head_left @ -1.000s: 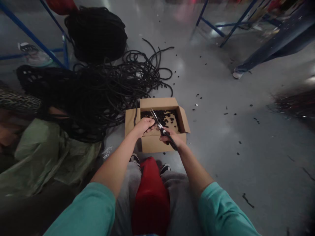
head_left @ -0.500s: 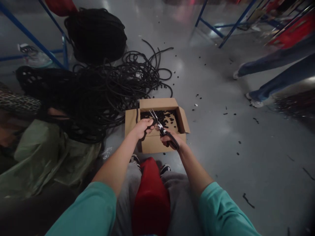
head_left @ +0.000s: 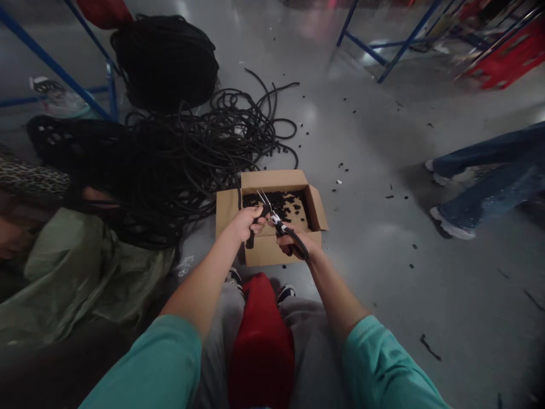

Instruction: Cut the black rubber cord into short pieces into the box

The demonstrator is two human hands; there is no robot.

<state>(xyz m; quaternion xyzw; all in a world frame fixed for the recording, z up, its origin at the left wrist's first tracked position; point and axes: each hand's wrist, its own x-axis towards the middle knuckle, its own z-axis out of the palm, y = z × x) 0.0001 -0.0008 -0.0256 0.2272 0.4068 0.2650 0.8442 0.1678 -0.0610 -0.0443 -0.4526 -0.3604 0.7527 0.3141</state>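
Black-handled scissors are in my right hand, their narrow metal blades slightly parted and pointing away from me. My left hand is closed on a black cord, whose short length hangs below the fingers; another stretch runs up over the box's left flap. Close to the scissors' pivot, the cord's held end lies by the blades; whether they touch it I cannot tell. Both hands are above the near side of an open cardboard box. Small black cut pieces are scattered inside the box.
A tangled heap of black cord lies to the left, with a large coiled bundle behind it. Green sheeting is at left, near another person's arm. Someone in jeans is at right. Blue metal frames stand behind.
The legs in jeans at right have stepped nearer along the floor, uncovering a red crate. The cord end below my left hand has shifted slightly. My hands stay nearly in place.
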